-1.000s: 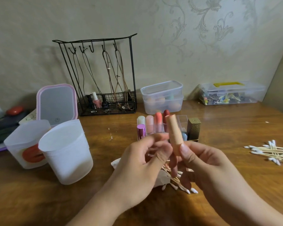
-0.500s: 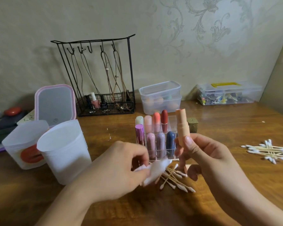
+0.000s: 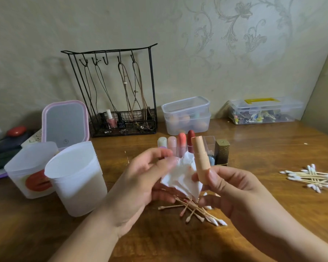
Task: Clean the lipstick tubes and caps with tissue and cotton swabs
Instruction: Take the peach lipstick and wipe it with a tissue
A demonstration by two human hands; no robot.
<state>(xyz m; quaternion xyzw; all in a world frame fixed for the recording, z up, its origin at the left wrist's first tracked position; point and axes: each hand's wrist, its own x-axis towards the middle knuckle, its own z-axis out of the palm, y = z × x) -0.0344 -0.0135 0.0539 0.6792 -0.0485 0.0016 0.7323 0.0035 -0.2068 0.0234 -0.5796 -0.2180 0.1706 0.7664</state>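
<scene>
Head view: left hand (image 3: pixel 140 178) fingers curled, pinching white tissue (image 3: pixel 180 176) between thumb and fingertips, tissue crumpled, faint pink smudge on it. Right hand (image 3: pixel 233 188) wrapped round base of peach lipstick tube (image 3: pixel 201 159), thumb pressed on its front, tube upright and tilted slightly left, cap on. Tissue touching tube's left side, hanging between both hands. Both hands raised above worktop (image 3: pixel 273 152), close together, centre of frame.

Below hands: used cotton swabs (image 3: pixel 195 210) in loose pile on worktop, some tips pinkish. Just behind hands: clear lipstick organizer (image 3: pixel 209 141) with capped tubes standing in it — pale green, pink, coral, dark red; partly hidden by hands. Gold glitter tube (image 3: pixel 222 152) standing just beside organizer on right. Far right: clean cotton swabs (image 3: pixel 311 176) in heap, well apart from hands. Left: two translucent white cups (image 3: pixel 76 178), red item inside rear one. Behind cups: pink-framed mirror (image 3: pixel 64 122). Against wall: black wire rack (image 3: pixel 117 91) with cords hanging, nail polish bottles in base; stacked clear containers (image 3: pixel 187 115); clear box with yellow handle (image 3: pixel 263 111).
</scene>
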